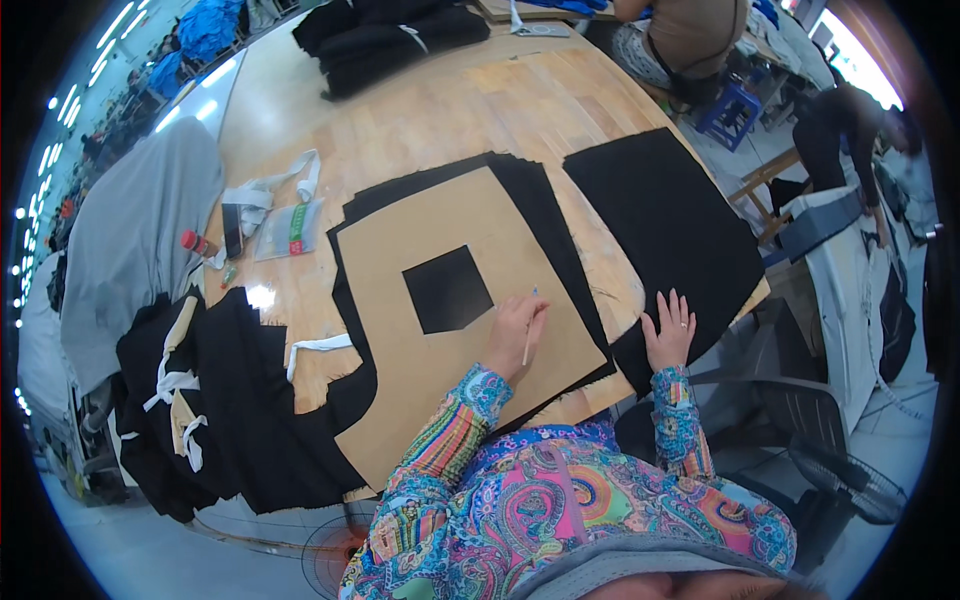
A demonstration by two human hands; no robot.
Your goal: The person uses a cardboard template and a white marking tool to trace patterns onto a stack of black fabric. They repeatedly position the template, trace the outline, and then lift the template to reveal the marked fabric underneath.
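My left hand [514, 334] is closed around a thin white pen-like stick [527, 350] and rests on a tan cardboard pattern piece [400, 385]. The pattern has a four-sided cut-out near its middle, through which black cloth shows. Beneath it lies a stack of black fabric pieces [522, 185], their edges sticking out at the top and right. My right hand [670, 328], fingers spread, lies flat on the lower left part of another black fabric piece [665, 210]. That piece is to the right of the pattern.
On the wooden table [420, 120], black fabric bundles [265, 400] with white ties lie left. A phone [233, 232], plastic bag [290, 232] and white strips [275, 185] sit nearby. Black cloth [390, 40] is piled far back. A chair [790, 410] stands right; people work beyond.
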